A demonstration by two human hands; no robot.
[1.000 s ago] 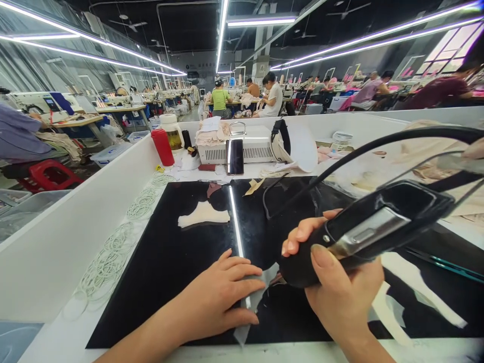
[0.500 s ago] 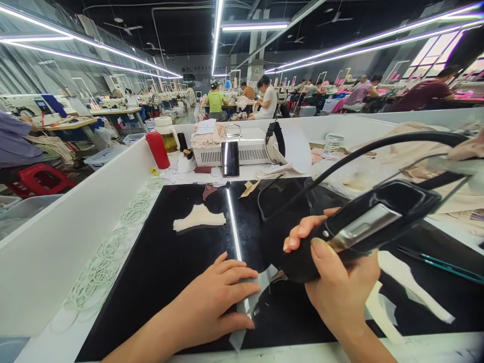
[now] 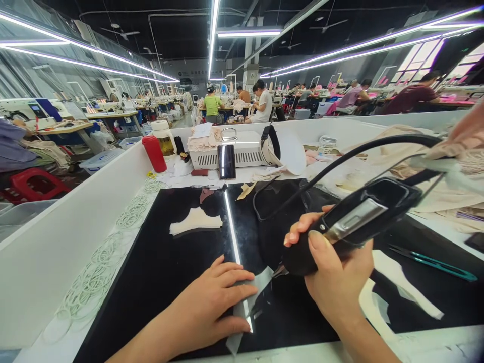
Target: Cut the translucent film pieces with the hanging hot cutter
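My left hand [image 3: 212, 302] lies flat, fingers spread, on a thin pale fabric piece [image 3: 247, 302] on the glossy black work mat [image 3: 162, 262]. My right hand [image 3: 333, 277] is wrapped round a black handheld tool [image 3: 351, 224] with a metal plate on top. Its rounded black tip points down at the fabric just right of my left fingers. A black cable [image 3: 340, 161] loops from the tool's rear across the mat. A cream cut fabric piece [image 3: 194, 222] lies further back on the mat.
A white partition wall [image 3: 75, 212] runs along the left, with white elastic rings [image 3: 113, 242] at its foot. A red bottle [image 3: 154, 153], a jar, a white box [image 3: 242, 151] and a dark phone [image 3: 226, 162] stand at the back. Teal scissors [image 3: 434, 261] lie right. Other workers sit far behind.
Both hands have shifted slightly away from me on the mat with the tool and fabric; the view has tilted a little, revealing more of the scissors at right.
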